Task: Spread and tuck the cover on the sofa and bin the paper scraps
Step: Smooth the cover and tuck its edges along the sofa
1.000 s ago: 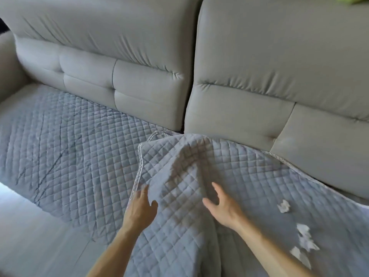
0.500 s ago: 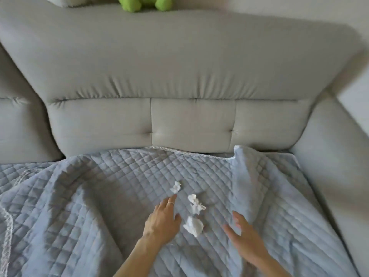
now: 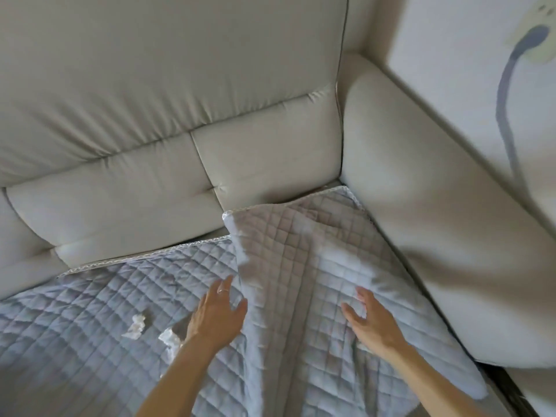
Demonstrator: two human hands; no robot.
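Note:
A grey-blue quilted cover [image 3: 99,299] lies over the seat of a beige sofa [image 3: 168,121]. Its right end is folded back on itself in a raised flap [image 3: 304,257] reaching the corner by the armrest. My left hand [image 3: 218,314], fingers straight, lies flat on the cover at the flap's left edge. My right hand [image 3: 368,322] is open with spread fingers over the flap's right side. White crumpled paper scraps [image 3: 137,325] lie on the cover left of my left wrist, one [image 3: 170,341] partly hidden by the forearm.
The sofa's right armrest [image 3: 436,236] runs diagonally beside the cover. Behind it is a white wall with a socket and a dark cable [image 3: 508,94] hanging down. A dark gap [image 3: 505,383] shows beside the armrest's front.
My view has swung right along the sofa to its armrest corner. Both hands moved right off the scraps and onto the folded flap; the scraps now lie left of my left arm.

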